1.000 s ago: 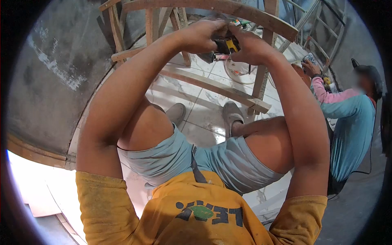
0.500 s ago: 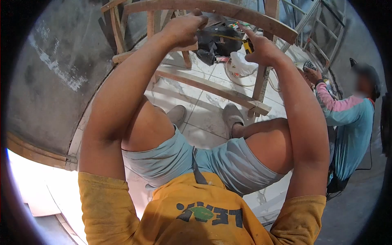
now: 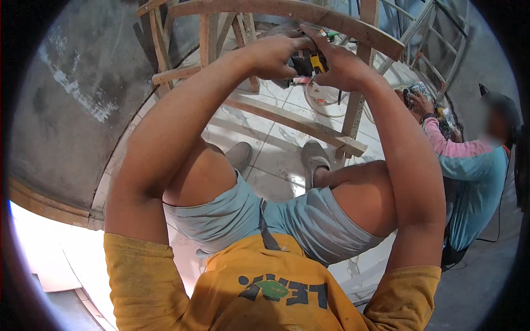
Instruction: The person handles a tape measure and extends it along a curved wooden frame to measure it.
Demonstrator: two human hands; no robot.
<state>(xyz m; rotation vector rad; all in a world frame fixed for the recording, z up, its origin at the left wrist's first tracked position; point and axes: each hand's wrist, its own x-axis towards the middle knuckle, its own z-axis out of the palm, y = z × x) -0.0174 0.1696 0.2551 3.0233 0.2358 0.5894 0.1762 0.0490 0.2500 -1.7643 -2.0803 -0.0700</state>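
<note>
A yellow and black tape measure (image 3: 317,64) sits in my right hand (image 3: 343,65), whose thumb and fingers close around it. My left hand (image 3: 276,56) is beside it, its fingers stretched toward my right fingertips and its thumb held apart below. I cannot make out whether the left fingertips touch the tape measure. Just beyond both hands runs the curved top rail of a wooden frame (image 3: 276,7). A lower wooden crosspiece (image 3: 292,122) spans beneath my forearms.
A co-worker (image 3: 477,160) crouches at the right, hands on an item I cannot identify. Metal ladders (image 3: 441,41) lean at the back right. Behind my hands, a coiled pale hose (image 3: 320,107) lies on the tiled floor (image 3: 270,146). A grey wall (image 3: 61,127) stands at the left.
My left hand has moved right, close to my right hand. The yellow tape blade stretched between them no longer shows. The co-worker's hands have shifted slightly.
</note>
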